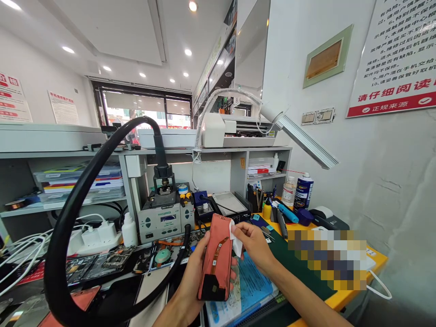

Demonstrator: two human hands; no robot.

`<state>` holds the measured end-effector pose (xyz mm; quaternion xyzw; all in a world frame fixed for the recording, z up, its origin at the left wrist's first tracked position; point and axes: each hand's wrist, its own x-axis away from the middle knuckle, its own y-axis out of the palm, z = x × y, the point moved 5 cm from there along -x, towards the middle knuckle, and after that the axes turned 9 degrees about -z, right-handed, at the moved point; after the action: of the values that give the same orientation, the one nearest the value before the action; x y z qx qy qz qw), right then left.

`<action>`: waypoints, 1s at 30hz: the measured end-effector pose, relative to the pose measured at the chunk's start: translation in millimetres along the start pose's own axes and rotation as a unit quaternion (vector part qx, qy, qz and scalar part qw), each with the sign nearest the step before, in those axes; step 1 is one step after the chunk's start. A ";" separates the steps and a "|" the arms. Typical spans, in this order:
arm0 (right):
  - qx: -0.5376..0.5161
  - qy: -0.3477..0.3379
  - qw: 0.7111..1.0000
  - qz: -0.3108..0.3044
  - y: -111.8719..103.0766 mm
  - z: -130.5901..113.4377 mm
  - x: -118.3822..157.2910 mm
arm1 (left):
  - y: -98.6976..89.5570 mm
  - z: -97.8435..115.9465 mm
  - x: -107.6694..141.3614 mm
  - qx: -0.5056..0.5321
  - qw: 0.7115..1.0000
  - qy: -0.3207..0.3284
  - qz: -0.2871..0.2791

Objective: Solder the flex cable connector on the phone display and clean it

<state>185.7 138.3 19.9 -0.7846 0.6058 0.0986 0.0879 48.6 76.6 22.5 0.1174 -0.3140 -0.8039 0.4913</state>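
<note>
My left hand [191,278] is wrapped round a phone screen panel [215,236], held tilted upright above the bench. The side facing me is copper-red, with a thin flex cable down its middle and a black patch at the lower end. Between the fingers of my right hand [255,243] is a small white wipe [236,246], which touches the panel's upper right edge. Under my hands lies a blue and white packet [250,281] on the dark green mat [296,268].
A thick black hose [57,218] loops across the left front. Behind stand a grey soldering station [161,222], a spray can [303,193] and a clear bottle [288,190]. Phone parts [117,258] crowd the left side. A lamp [306,141] hangs over the right side.
</note>
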 end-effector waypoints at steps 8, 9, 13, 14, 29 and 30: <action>-0.044 0.013 0.998 0.042 -11.1 -0.2 -3.1 | 5.3 0.1 3.0 -0.003 0.999 -0.035 -0.019; -0.047 0.013 0.998 0.042 -12.1 -0.8 -3.6 | 5.2 -0.2 3.1 -0.002 0.999 -0.039 -0.023; -0.045 0.019 0.999 0.021 -14.5 -3.8 -4.8 | 1.3 -2.9 2.0 0.001 0.998 -0.055 -0.038; -0.044 0.021 0.999 0.014 -15.0 -4.6 -4.9 | 0.0 -3.6 1.3 0.001 0.997 -0.061 -0.046; -0.037 0.035 0.998 0.027 -31.2 3.5 -14.5 | -47.3 43.3 0.3 0.024 0.996 0.068 0.045; -0.035 0.039 0.998 0.023 -31.9 4.3 -15.1 | -51.7 47.1 0.1 0.018 0.992 0.100 0.071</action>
<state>212.7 161.5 20.2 -0.7761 0.6230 0.0915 0.0346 -12.0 111.4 26.9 0.1830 -0.2852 -0.7457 0.5737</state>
